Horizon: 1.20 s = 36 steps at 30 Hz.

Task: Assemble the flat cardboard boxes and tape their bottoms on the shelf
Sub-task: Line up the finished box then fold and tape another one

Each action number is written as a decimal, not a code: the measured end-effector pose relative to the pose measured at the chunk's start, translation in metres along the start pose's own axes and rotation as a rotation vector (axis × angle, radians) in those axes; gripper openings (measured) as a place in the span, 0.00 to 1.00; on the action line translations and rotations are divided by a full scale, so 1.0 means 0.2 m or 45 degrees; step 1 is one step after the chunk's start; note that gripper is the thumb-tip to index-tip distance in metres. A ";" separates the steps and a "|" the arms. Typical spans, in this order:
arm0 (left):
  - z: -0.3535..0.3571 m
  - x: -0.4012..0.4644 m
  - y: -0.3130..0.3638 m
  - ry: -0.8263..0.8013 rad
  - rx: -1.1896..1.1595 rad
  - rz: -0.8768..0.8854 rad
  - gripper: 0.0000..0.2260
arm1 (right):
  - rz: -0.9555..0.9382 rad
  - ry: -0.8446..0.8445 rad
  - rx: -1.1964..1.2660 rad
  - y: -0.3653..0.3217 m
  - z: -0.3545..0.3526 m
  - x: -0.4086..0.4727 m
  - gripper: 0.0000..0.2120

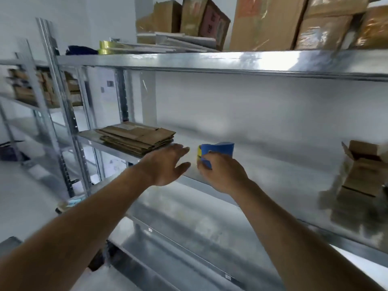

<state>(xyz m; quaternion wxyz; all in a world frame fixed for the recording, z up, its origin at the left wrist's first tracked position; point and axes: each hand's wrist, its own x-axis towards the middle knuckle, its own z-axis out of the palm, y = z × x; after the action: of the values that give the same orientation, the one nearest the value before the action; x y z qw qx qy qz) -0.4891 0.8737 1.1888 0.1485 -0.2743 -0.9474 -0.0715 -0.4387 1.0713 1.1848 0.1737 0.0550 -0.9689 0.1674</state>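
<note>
A stack of flat brown cardboard boxes (137,136) lies at the left end of the middle metal shelf (273,177). My left hand (168,163) hovers with straight fingers just right of the stack, holding nothing. My right hand (222,173) grips a blue tape dispenser (218,151) with a yellowish roll, held over the shelf close to my left hand. An assembled cardboard box (363,175) with raised flaps stands at the right end of the same shelf, blurred.
The top shelf (210,59) carries several taped cardboard boxes (266,22), flat white sheets and yellow tape rolls (107,48). A second rack (27,91) with boxes stands at the far left. A lower shelf (178,238) lies beneath my arms.
</note>
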 end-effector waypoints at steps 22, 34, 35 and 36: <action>0.17 0.45 -1.35 -0.154 0.000 -0.137 0.28 | -0.050 -0.090 0.047 -0.48 0.77 1.19 0.20; 0.35 0.93 -2.00 -0.198 -0.005 -0.178 0.35 | 0.033 -0.156 -0.062 -0.53 1.06 1.82 0.23; 0.36 0.97 -2.06 -0.208 -0.002 -0.166 0.35 | 0.074 -0.156 -0.067 -0.54 1.08 1.86 0.24; 0.38 1.01 -2.11 -0.230 0.008 -0.149 0.35 | 0.118 -0.151 -0.068 -0.55 1.11 1.89 0.25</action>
<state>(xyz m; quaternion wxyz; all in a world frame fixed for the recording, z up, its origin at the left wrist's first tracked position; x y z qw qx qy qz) -0.8991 0.6365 1.1596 0.0589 -0.2232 -0.9716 -0.0520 -0.8448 0.8739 1.1570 0.1094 0.0152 -0.9831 0.1457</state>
